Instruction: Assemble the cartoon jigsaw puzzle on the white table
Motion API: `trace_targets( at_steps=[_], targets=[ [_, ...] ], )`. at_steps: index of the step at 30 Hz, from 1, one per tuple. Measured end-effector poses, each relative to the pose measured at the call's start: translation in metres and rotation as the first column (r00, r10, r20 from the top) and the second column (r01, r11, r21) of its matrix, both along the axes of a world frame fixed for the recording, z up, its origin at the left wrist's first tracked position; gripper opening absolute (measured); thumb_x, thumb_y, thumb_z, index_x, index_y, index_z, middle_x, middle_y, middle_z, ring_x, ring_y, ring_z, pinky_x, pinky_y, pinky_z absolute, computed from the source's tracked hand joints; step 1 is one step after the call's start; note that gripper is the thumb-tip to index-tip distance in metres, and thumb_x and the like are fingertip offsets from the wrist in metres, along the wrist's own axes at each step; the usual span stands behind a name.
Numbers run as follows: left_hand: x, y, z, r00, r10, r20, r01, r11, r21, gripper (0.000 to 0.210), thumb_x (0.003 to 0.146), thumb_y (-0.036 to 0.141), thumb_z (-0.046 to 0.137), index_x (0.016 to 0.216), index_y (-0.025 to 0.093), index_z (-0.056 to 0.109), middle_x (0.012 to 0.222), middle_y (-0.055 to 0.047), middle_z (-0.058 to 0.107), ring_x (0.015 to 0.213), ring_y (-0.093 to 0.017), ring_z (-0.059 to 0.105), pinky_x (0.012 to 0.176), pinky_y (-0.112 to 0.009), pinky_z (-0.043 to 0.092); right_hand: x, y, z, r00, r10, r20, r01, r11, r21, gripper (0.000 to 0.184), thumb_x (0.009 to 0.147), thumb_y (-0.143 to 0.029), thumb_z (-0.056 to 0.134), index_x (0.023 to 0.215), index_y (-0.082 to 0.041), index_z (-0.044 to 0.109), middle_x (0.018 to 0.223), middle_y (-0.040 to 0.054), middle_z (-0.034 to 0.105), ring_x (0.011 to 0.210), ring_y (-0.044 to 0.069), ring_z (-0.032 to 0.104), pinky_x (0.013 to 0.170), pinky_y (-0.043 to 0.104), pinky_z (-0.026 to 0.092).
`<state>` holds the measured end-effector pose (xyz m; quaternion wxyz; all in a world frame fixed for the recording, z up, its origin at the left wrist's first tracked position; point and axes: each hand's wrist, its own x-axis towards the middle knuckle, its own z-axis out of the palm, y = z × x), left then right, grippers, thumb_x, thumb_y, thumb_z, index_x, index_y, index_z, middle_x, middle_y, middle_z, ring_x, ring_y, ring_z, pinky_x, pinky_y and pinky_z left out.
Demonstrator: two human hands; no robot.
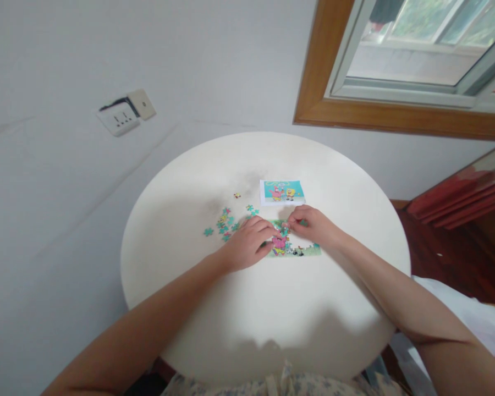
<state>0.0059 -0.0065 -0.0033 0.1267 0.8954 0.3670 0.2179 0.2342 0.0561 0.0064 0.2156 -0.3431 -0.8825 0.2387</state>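
A partly assembled jigsaw puzzle (pixel 279 245) lies on the white table, with a pink cartoon figure at its left and a gap at its right. My left hand (pixel 249 245) rests over the puzzle's left side, fingers stretched out and touching its surface. Above the puzzle's top edge, my right hand (pixel 313 224) is closed in a pinch on a small puzzle piece, mostly hidden by the fingertips. Loose puzzle pieces (pixel 225 221), mostly teal, are scattered left of my left hand. Just beyond the puzzle is a picture card (pixel 282 192) with pink and yellow cartoon figures.
One yellowish loose piece (pixel 237 196) sits apart, farther back on the round white table (pixel 264 308). The table's far edge is near a wall with a socket (pixel 121 118) and a wood-framed window (pixel 313 104). Red fabric (pixel 462 192) is at the right.
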Motion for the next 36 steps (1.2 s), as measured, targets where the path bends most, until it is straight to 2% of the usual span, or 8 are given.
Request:
trace_targets(
  at_steps=[4, 10, 16, 22, 27, 33, 36],
  targets=[
    [-0.002, 0.003, 0.001, 0.99, 0.08, 0.116, -0.076, 0.996, -0.039, 0.016, 0.09, 0.024, 0.055, 0.102, 0.02, 0.065, 0.101, -0.007, 0.06, 0.101, -0.021, 0.051, 0.094, -0.037, 0.039, -0.007, -0.008, 0.006, 0.994, -0.036, -0.102, 0.028, 0.997, -0.078, 0.029, 0.088, -0.033, 0.056, 0.064, -0.017, 0.059, 0.065, -0.0001, 0.052, 0.064, 0.012, 0.049, 0.066, 0.026, 0.038],
    [0.002, 0.002, -0.003, 0.983, 0.057, 0.175, -0.045, 0.997, -0.069, 0.014, 0.09, 0.03, 0.058, 0.098, 0.019, 0.064, 0.099, -0.005, 0.06, 0.099, -0.02, 0.051, 0.092, -0.034, 0.039, -0.013, -0.017, 0.008, 0.982, -0.051, -0.182, 0.016, 0.982, -0.187, 0.026, 0.087, -0.033, 0.057, 0.068, -0.016, 0.062, 0.068, -0.0005, 0.051, 0.063, 0.011, 0.047, 0.062, 0.024, 0.038],
    [0.004, 0.004, -0.007, 0.968, 0.049, 0.247, -0.036, 0.998, -0.059, 0.012, 0.092, 0.024, 0.052, 0.089, 0.017, 0.061, 0.091, -0.006, 0.061, 0.092, -0.019, 0.053, 0.086, -0.033, 0.041, -0.013, -0.019, 0.005, 0.977, 0.026, -0.21, -0.074, 0.972, -0.225, 0.022, 0.087, -0.031, 0.057, 0.073, -0.016, 0.064, 0.069, -0.0006, 0.051, 0.065, 0.011, 0.049, 0.062, 0.023, 0.038],
    [0.005, 0.001, -0.005, 0.972, 0.028, 0.235, -0.014, 0.998, -0.059, 0.013, 0.092, 0.024, 0.053, 0.088, 0.016, 0.063, 0.091, -0.006, 0.061, 0.092, -0.019, 0.053, 0.086, -0.033, 0.042, -0.011, -0.016, 0.008, 0.973, 0.078, -0.217, -0.124, 0.971, -0.205, 0.017, 0.086, -0.031, 0.059, 0.082, -0.016, 0.066, 0.072, 0.0004, 0.054, 0.069, 0.012, 0.05, 0.066, 0.024, 0.04],
    [0.006, -0.001, -0.002, 0.989, 0.02, 0.146, -0.016, 0.999, -0.03, 0.02, 0.094, 0.028, 0.05, 0.1, 0.018, 0.066, 0.098, -0.007, 0.062, 0.099, -0.021, 0.052, 0.091, -0.036, 0.04, -0.001, -0.008, 0.012, 0.986, 0.129, -0.104, -0.147, 0.972, -0.186, 0.021, 0.087, -0.032, 0.057, 0.078, -0.016, 0.067, 0.069, 0.0014, 0.056, 0.07, 0.013, 0.05, 0.068, 0.025, 0.041],
    [0.008, -0.004, -0.002, 0.998, -0.045, 0.036, 0.045, 0.999, 0.018, 0.028, 0.096, 0.026, 0.045, 0.116, 0.021, 0.064, 0.106, -0.008, 0.06, 0.104, -0.022, 0.049, 0.095, -0.038, 0.039, 0.011, 0.003, 0.01, 0.978, 0.07, 0.194, -0.027, 0.977, -0.214, 0.025, 0.084, -0.034, 0.057, 0.071, -0.016, 0.07, 0.064, 0.0004, 0.055, 0.063, 0.012, 0.047, 0.061, 0.024, 0.035],
    [0.012, -0.008, -0.002, 0.996, -0.085, -0.012, 0.085, 0.995, 0.055, 0.029, 0.096, 0.023, 0.044, 0.118, 0.022, 0.063, 0.109, -0.008, 0.06, 0.105, -0.022, 0.048, 0.096, -0.038, 0.038, 0.013, 0.003, 0.01, 0.968, 0.051, 0.245, 0.009, 0.972, -0.237, 0.023, 0.081, -0.031, 0.057, 0.072, -0.016, 0.071, 0.062, 0.0001, 0.055, 0.061, 0.012, 0.047, 0.059, 0.024, 0.033]
  ],
)
